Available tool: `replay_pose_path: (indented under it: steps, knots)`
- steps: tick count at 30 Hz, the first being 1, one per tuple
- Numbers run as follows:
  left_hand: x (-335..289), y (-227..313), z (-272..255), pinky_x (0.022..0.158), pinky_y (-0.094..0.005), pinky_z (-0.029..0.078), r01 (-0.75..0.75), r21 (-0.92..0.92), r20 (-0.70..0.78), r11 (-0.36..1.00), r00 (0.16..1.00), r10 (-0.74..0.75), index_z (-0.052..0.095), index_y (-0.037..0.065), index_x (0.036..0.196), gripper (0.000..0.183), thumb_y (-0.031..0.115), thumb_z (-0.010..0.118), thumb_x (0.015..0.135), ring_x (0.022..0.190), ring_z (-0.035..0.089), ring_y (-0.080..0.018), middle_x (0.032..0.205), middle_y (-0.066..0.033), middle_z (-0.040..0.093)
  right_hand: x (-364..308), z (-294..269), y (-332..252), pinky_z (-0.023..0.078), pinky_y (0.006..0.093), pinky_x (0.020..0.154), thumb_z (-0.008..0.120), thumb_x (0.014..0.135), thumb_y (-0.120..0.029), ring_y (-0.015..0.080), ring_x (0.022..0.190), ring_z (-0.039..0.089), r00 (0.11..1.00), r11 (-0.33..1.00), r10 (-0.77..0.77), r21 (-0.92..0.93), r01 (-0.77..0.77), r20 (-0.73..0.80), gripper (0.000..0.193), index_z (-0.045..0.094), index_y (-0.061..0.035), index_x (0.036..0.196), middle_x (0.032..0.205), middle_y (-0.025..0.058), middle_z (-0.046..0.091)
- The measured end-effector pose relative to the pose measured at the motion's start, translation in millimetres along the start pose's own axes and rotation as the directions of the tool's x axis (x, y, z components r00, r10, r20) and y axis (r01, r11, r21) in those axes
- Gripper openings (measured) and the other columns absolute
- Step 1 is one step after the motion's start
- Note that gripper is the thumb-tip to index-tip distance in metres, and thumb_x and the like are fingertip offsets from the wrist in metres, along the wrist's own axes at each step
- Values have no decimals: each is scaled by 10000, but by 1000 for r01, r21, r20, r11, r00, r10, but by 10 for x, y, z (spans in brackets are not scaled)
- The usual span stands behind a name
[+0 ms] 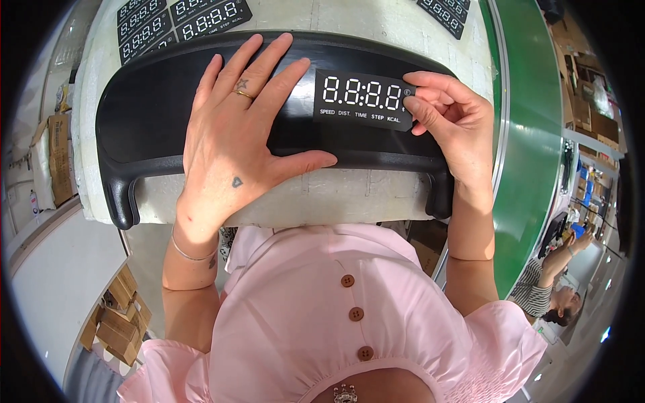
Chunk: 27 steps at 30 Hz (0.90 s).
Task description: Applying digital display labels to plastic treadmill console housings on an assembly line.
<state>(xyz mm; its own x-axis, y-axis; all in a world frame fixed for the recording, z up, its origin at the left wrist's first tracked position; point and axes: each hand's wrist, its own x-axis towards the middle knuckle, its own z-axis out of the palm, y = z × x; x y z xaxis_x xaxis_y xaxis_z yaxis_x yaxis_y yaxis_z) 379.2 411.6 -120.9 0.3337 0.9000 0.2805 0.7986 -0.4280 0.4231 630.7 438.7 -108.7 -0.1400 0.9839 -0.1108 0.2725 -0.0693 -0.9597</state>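
A black curved plastic console housing (154, 101) lies across the white work surface in front of me, a short leg at each end pointing toward me. My left hand (235, 127) rests flat on its glossy face, fingers spread and thumb out to the right. Between thumb and fingertips, my right hand (447, 107) pinches the right edge of a dark rectangular display sticker (363, 101) with white digit shapes. That sticker is over the right half of the housing's face, slightly tilted; whether it touches the face I cannot tell.
Several more display stickers (208, 20) lie beyond the housing at the far left, and others (443, 13) at the far right. A green strip (531, 134) runs along the right side. Cardboard boxes (124, 322) stand lower left. Another person (547, 295) is at work on the right.
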Motion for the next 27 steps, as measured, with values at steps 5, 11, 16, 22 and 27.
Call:
replay_pose_path:
  steps: [5, 11, 16, 22, 27]
  knots:
    - [-2, 3, -11, 1111, -493, 256, -2, 5, 0, 1000, 1000, 2, 587, 88, 1262, 868, 416, 852, 503, 1330, 411, -300, 1400, -79, 494, -1, 8, -4, 495, 184, 561, 677, 823, 40, 50, 669, 594, 1000, 1000, 2, 10, -2, 2, 223, 681, -12, 1039, 794, 26, 670]
    - [1, 4, -1, 1110, -496, 257, -1, 1, -1, 1000, 1000, 1, 591, 84, 1255, 866, 425, 851, 502, 1326, 415, -305, 1393, -83, 501, 2, 13, -16, 495, 182, 559, 673, 823, 45, 46, 670, 590, 1000, 1000, 13, 18, -13, -1, 224, 682, -11, 1040, 785, 22, 667]
    - [-1, 8, -13, 1114, -496, 247, 0, -7, -3, 1000, 1000, 0, 591, 84, 1253, 859, 418, 851, 506, 1325, 417, -306, 1387, -93, 505, 11, 8, -22, 496, 180, 557, 670, 822, 50, 44, 670, 589, 1000, 1000, 20, 14, -20, 7, 227, 680, -11, 1041, 780, 23, 668]
    - [-4, 28, -28, 1108, -499, 251, -22, -4, 25, 1000, 999, 22, 665, 126, 1155, 719, 403, 843, 516, 1315, 419, -316, 1374, -98, 514, 8, 2, -23, 494, 180, 556, 666, 826, 49, 45, 667, 589, 1000, 1000, 18, 10, -18, 6, 228, 674, -5, 1047, 780, 27, 668]
    - [-8, 25, -29, 1102, -500, 258, -22, -20, 20, 1000, 1000, 23, 693, 139, 1103, 661, 395, 841, 511, 1306, 424, -324, 1368, -95, 518, 4, 6, -23, 486, 176, 553, 667, 825, 55, 38, 657, 580, 1000, 1000, 23, 19, -23, 18, 228, 669, 1, 1046, 770, 25, 667]
